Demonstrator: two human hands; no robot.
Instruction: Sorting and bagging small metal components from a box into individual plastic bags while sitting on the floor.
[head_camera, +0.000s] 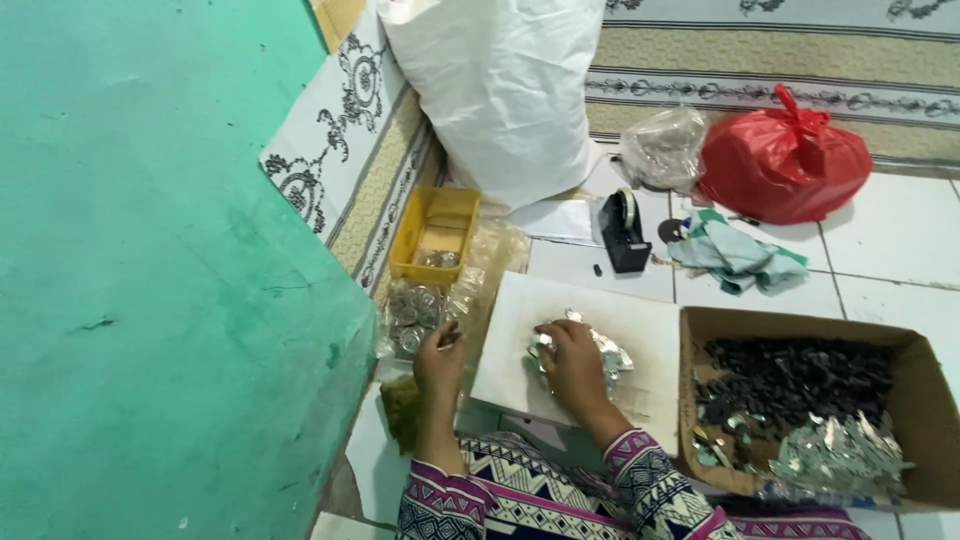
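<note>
**Both hands at the white board, foil pile under the right**

Right hand (575, 362) rests on a small pile of crinkled silver foil pieces (612, 352), fingers curled down over it; pile lies mid-way across a flat white board (650, 330) on the tiled floor. Left hand (438, 362) sits at the board's left edge, fingers pinched narrow on a small silvery piece, too small to identify. Just beyond it: a clear plastic bag of round silver items (412, 310), then a yellow plastic tray (440, 232) farther off. Right of the board, touching it: open brown cardboard box (930, 420) with dark pieces and foil scraps. Far: black tape dispenser (623, 235), red plastic bag (785, 172), white sack (500, 90).
</note>
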